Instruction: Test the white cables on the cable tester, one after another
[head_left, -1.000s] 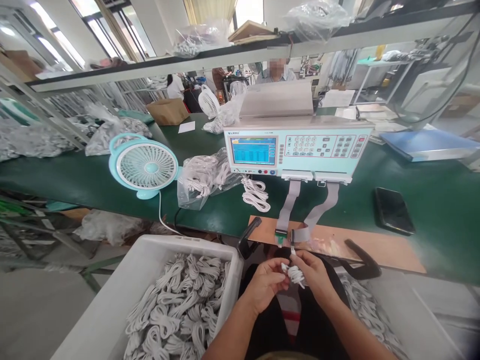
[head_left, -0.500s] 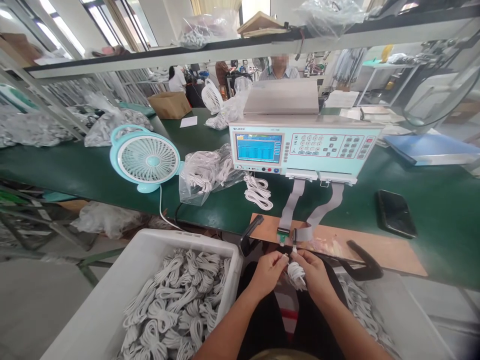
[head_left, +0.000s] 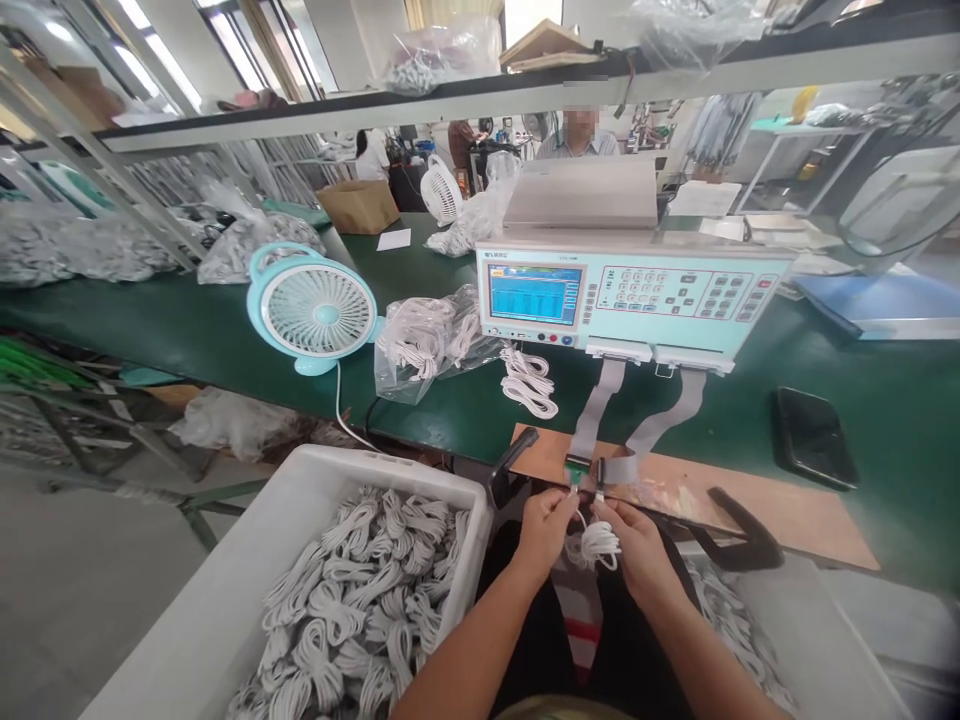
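Observation:
A white cable bundle point(head_left: 599, 545) hangs between my two hands in front of the bench edge. My left hand point(head_left: 547, 527) pinches one cable end at the small green connector board point(head_left: 576, 474). Around the other end, at the black-and-metal connector point(head_left: 599, 474), the fingers of my right hand point(head_left: 628, 533) are closed. Whether either plug is fully seated is too small to tell. Grey ribbon cables point(head_left: 598, 408) run from these connectors up to the light-blue tester point(head_left: 675, 300), whose screen point(head_left: 534, 295) is lit.
A white bin point(head_left: 300, 470) of coiled cables stands at left; another bin point(head_left: 825, 640) is at right. Black clamps point(head_left: 514, 467) grip the copper-coloured board point(head_left: 795, 520). A fan point(head_left: 322, 310), bagged cables point(head_left: 424, 345), a loose cable coil point(head_left: 529, 382) and a phone point(head_left: 815, 437) lie on the bench.
My left hand has moved up and forward, bringing its cable end to the green connector board. My right hand stays at its connector. The whole view has shifted slightly.

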